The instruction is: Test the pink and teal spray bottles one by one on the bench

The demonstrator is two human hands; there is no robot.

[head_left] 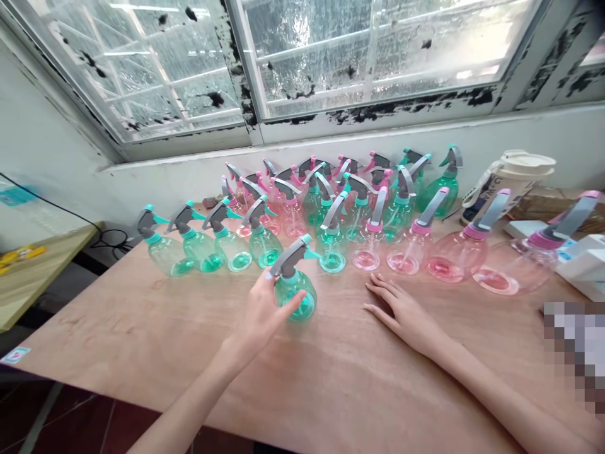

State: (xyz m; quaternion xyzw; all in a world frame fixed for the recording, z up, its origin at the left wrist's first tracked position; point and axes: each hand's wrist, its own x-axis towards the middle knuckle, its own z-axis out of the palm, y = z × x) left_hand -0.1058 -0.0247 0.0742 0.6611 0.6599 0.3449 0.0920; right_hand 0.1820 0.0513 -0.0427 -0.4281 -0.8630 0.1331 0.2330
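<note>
My left hand (265, 309) is wrapped round a green spray bottle (302, 293) with a grey and teal trigger head, near the middle of the table. The bottle is nearly upright, its nozzle pointing right. My right hand (401, 312) lies flat on the wood with fingers apart, holding nothing. Just beyond it stands a pink spray bottle (409, 255) in the front row. Another green spray bottle (332, 252) stands behind the held one, to its right. Several more green bottles (205, 252) line up at the left.
Behind the front row, more pink spray bottles (292, 217) and green ones crowd toward the window wall. A cream tumbler (520, 167) and white boxes (586, 265) are at the right. The wooden table (142, 334) has its left edge beside a second table (57, 268) and a black cable (113, 238).
</note>
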